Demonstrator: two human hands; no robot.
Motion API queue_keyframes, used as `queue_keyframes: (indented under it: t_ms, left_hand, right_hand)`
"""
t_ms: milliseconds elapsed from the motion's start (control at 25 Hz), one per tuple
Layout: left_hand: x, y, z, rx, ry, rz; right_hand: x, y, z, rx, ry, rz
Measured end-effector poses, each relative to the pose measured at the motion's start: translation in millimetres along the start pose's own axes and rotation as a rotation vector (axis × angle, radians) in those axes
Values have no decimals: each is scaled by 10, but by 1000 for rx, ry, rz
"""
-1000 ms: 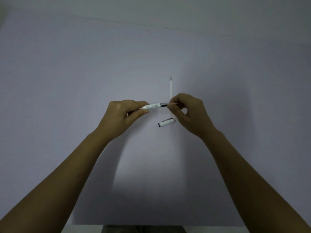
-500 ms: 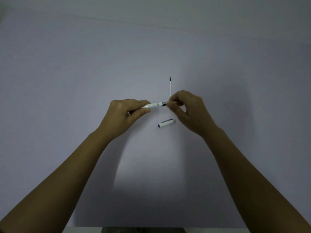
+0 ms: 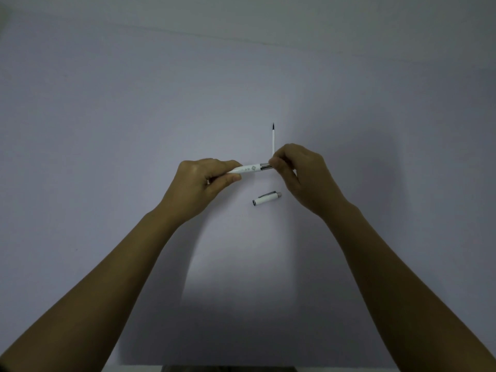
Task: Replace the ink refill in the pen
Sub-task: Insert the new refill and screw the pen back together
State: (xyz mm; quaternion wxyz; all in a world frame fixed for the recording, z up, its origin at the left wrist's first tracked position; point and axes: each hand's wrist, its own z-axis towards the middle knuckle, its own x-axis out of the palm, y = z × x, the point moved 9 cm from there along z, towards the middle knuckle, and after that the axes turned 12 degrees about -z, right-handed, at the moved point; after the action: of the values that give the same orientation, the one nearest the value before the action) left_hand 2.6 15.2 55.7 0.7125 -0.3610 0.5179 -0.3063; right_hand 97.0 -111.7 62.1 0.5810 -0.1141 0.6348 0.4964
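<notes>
Pen barrel (image 3: 248, 168), white, held level above the surface (image 3: 107, 130) between my two hands. Left hand (image 3: 200, 181) is closed around the barrel's left portion, thumb underneath. Right hand (image 3: 300, 170) has its fingertips pinched together on the metal collar (image 3: 265, 165) at the barrel's right end.

Change over the last second: a thin tip that stuck out to the right of the collar is no longer visible; the right hand has closed in until its fingers cover that end. I read this as either the refill being pushed home or the front section being seated and twisted. Cannot tell which, since the fingers hide the joint.

Loose parts: pen cap (image 3: 266, 198), white with a metal clip, lies on the surface just below the held barrel, same place as before. A slim white refill (image 3: 273, 139) with a dark tip lies beyond the right hand, pointing away from me, its near end hidden behind the fingers. Unmoved. Whether it is the spent one or the new one, I cannot say.

Judgement: late stage if the fresh refill is inside; capping remains.

Writing: a small grey emblem and a faint line of print on the barrel near the collar. Too small to read. No brand made out.
</notes>
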Motion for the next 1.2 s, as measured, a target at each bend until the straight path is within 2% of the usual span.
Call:
queue_keyframes:
  t_ms: [80,200,360,520,680,880,1080,1200]
  left_hand:
    - [4,8,9,-6,-3,-6]
    - [-12,36,28,-17,-13,-5]
    - [28,37,64,-14,4,-7]
    - [14,58,100,-26,-20,-1]
    - [30,61,126,-19,-2,3]
    - [36,73,162,-19,-3,-23]
    - [48,69,191,-4,12,-23]
    - [36,66,200,-4,4,-28]
  right_hand:
    - [34,-36,14,42,20,-16]
    - [21,17,3,-30,34,18]
    - [31,24,33,-48,6,-117]
    - [-2,22,53,-58,35,-87]
    - [-18,73,63,-104,12,-203]
    - [-36,48,80,-95,47,-99]
    - [-69,63,113,-125,-25,-220]
    - [-51,1,125,-101,23,-157]
